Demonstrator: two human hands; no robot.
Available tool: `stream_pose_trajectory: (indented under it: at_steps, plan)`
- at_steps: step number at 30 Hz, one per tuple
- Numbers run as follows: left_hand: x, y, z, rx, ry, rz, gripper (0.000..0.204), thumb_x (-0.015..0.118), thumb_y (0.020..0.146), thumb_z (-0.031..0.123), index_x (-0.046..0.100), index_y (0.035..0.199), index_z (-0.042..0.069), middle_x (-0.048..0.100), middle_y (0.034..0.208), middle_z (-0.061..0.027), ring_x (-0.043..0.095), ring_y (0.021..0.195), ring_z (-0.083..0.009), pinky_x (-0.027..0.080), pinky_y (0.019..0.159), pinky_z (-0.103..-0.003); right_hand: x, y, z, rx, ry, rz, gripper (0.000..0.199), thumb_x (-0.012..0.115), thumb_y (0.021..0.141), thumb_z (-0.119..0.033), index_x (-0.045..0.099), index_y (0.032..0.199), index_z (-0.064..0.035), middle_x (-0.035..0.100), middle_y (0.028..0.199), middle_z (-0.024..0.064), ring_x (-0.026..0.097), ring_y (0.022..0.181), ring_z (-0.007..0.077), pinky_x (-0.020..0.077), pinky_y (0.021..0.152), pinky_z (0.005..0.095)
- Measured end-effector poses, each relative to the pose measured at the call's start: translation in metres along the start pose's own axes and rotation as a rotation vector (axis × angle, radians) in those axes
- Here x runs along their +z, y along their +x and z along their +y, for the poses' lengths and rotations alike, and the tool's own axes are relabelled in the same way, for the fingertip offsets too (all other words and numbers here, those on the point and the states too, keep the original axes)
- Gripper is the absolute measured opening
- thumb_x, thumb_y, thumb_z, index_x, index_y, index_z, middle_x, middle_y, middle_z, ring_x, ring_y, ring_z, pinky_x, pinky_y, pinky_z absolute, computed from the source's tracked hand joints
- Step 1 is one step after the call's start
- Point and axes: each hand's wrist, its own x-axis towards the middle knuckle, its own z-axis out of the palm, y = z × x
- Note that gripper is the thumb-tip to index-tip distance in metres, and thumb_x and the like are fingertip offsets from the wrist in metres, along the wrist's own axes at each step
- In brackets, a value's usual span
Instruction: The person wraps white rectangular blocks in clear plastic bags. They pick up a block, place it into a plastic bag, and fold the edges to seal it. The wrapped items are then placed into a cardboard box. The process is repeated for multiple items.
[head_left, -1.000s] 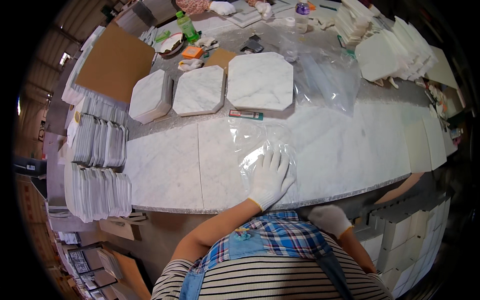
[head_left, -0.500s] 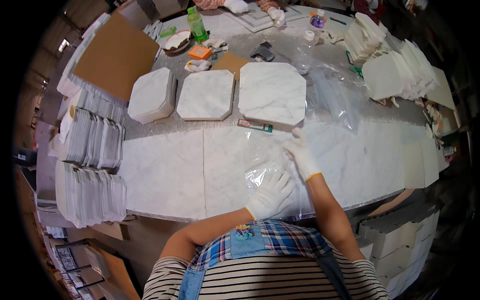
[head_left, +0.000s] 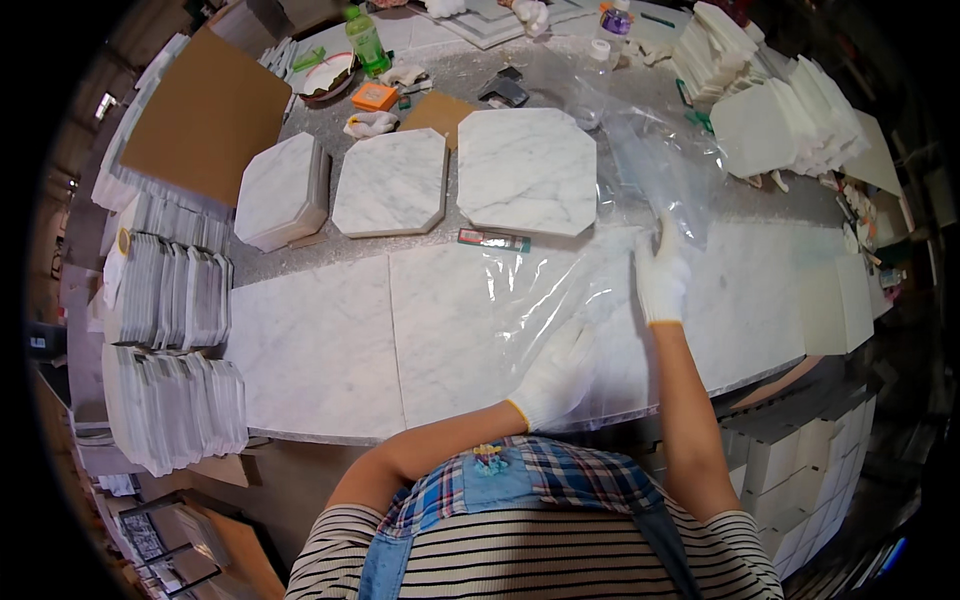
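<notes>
A clear plastic bag (head_left: 540, 290) lies on the white marble slab before me. My left hand (head_left: 555, 380), in a white knit glove, rests on its near part with fingers stretched out and somewhat blurred. Farther right, my gloved right hand (head_left: 663, 280) reaches forward with fingers extended, at the near edge of a heap of clear plastic bags (head_left: 665, 165). Whether it touches the heap is unclear. Beyond the bag stand a large clipped-corner marble tile stack (head_left: 527, 170), a medium one (head_left: 390, 182) and a taller, smaller one (head_left: 280, 190).
Rows of upright tiles (head_left: 170, 290) line the left, near a brown cardboard sheet (head_left: 205, 115). White foam-like sheets (head_left: 790, 125) stand at the far right. A green bottle (head_left: 367, 42), orange box (head_left: 375, 96) and small green-and-red packet (head_left: 493, 240) lie about. Another person's gloved hand (head_left: 530, 15) shows far off.
My right hand has moved right and forward, off the near bag toward the bag heap. My left hand stays on the near bag, whose surface has shifted and wrinkled. The whole view has shifted slightly.
</notes>
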Motion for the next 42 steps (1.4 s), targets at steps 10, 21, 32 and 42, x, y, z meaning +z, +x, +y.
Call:
stream_pose_trajectory:
  at_steps: [10,21,32,42]
  plan:
    - [-0.016,0.052,-0.029,0.098,0.314,-0.105,0.049,0.059,0.092,0.036,0.056,0.131,0.006,0.051,0.136,-0.0218,0.046,0.128,-0.0406,0.034,0.111,-0.05,0.009,-0.231,0.055,-0.643,-0.289,-0.033,0.036,0.064,0.093,-0.034,0.065,0.119,-0.0099,0.064,0.124,0.0097,0.06,0.114,0.0265,0.045,0.099,0.0448]
    - [-0.051,0.077,-0.005,-0.031,0.312,-0.208,0.048,0.063,0.089,0.036,0.054,0.125,0.005,0.051,0.124,-0.0197,0.05,0.112,-0.038,0.042,0.094,-0.045,-0.039,-0.232,0.067,-0.557,-0.337,-0.13,0.056,0.074,0.077,-0.044,0.064,0.121,-0.0099,0.058,0.131,0.0127,0.053,0.124,0.0342,0.0384,0.105,0.0529]
    - [-0.093,-0.069,-0.003,0.145,0.297,-0.417,0.067,0.062,0.087,0.05,0.054,0.137,0.006,0.048,0.14,-0.0228,0.041,0.133,-0.0417,0.031,0.111,-0.053,-0.063,-0.205,0.072,-0.694,-0.257,-0.212,0.04,0.071,0.08,-0.028,0.067,0.115,-0.0086,0.063,0.122,0.0138,0.059,0.113,0.0363,0.0458,0.093,0.05]
    - [-0.111,-0.06,-0.01,-0.318,0.229,-0.286,0.069,0.067,0.085,0.043,0.051,0.139,0.004,0.048,0.141,-0.0219,0.046,0.13,-0.0406,0.04,0.107,-0.048,-0.086,-0.149,0.081,-0.723,-0.121,-0.563,0.04,0.072,0.075,-0.017,0.066,0.113,-0.006,0.065,0.113,0.017,0.06,0.1,0.0372,0.0496,0.086,0.0464]
